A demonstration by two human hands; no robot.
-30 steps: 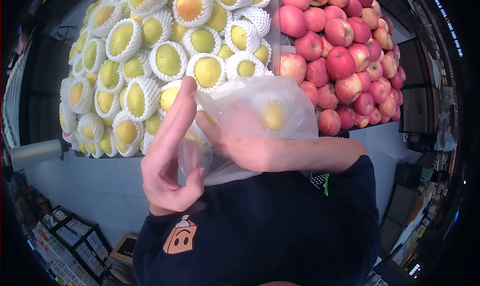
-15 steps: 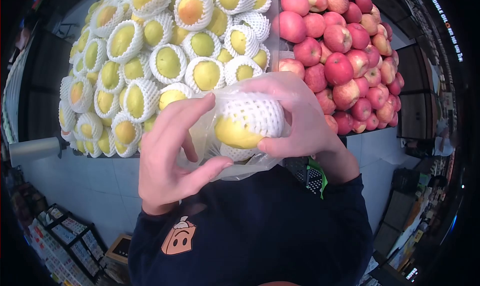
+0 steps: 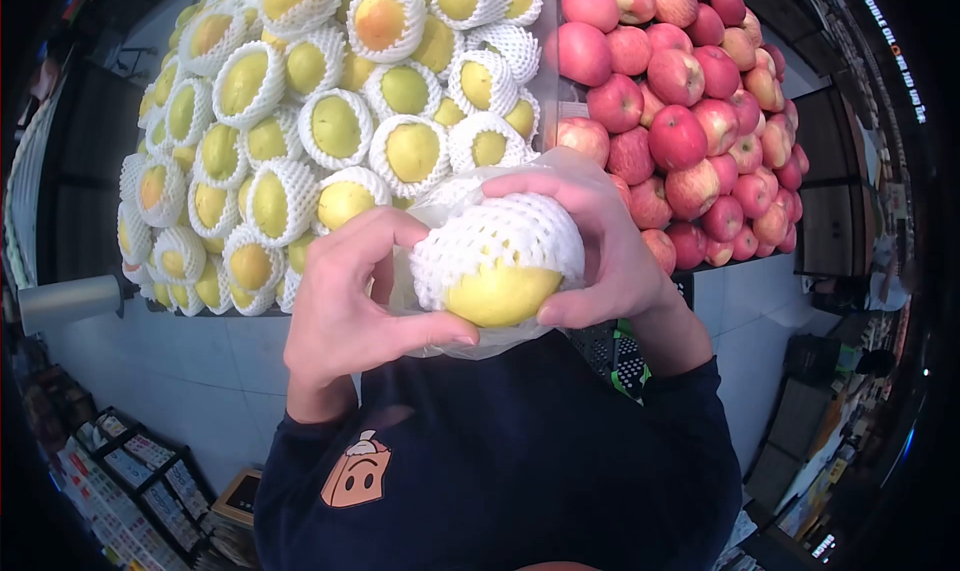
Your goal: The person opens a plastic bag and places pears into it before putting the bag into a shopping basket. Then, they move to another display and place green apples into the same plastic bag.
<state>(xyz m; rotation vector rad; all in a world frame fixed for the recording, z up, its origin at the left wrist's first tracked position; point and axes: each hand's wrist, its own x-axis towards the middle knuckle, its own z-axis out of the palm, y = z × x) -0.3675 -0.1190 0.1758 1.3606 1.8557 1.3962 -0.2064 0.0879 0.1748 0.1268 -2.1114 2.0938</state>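
Right in front of the chest, both hands close round a single yellow pear (image 3: 500, 293) that wears a white foam net (image 3: 500, 233) over its upper half, the bare yellow skin showing below. The left hand (image 3: 340, 306) curls in from the side, its forefinger arched over the top edge of the net and its thumb pressed flat along the underside of the fruit, where it also pins a fold of the clear plastic bag (image 3: 478, 348). The right hand (image 3: 612, 256) cups the other side, fingers spread across the top of the net and thumb tucked beneath. Thin film from the bag bunches above and below the fruit; whether the pear sits fully inside it cannot be told. Behind the hands rises a sloped pile of netted pears (image 3: 300, 121), and just beside it, past a pale divider (image 3: 548, 81), a heap of red apples (image 3: 690, 91). Below is the person's dark blue sweatshirt (image 3: 540, 451) with an orange print (image 3: 358, 476), grey floor tiles (image 3: 170, 381) to the left, and a grey roll (image 3: 70, 302) near the corner of the stand
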